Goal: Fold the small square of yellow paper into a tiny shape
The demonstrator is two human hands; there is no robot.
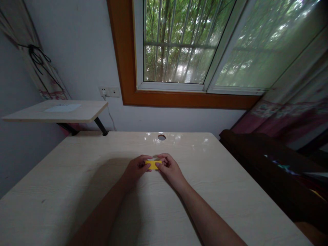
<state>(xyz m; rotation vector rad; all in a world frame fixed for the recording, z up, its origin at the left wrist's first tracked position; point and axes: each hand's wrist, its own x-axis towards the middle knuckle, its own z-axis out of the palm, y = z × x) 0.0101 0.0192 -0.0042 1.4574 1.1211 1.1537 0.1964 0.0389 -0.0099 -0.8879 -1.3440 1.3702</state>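
Note:
Between my two hands is a small yellow rectangular block (153,165), its long side running left to right. My left hand (136,169) pinches its left end, thumb on the near face and fingers behind. The right end is gripped the same way by my right hand (171,168). Both hands are over the middle of the pale wooden desk (164,212). Fingers partly cover the block's ends, and its far side is hidden. What kind of block it is, I cannot tell.
A raised shelf (28,112) on black legs stands at the desk's back left, with a white sheet (63,108) on it. A round cable hole (161,137) lies near the back edge. Dark furniture (256,164) borders the right side. A window (179,41) is behind.

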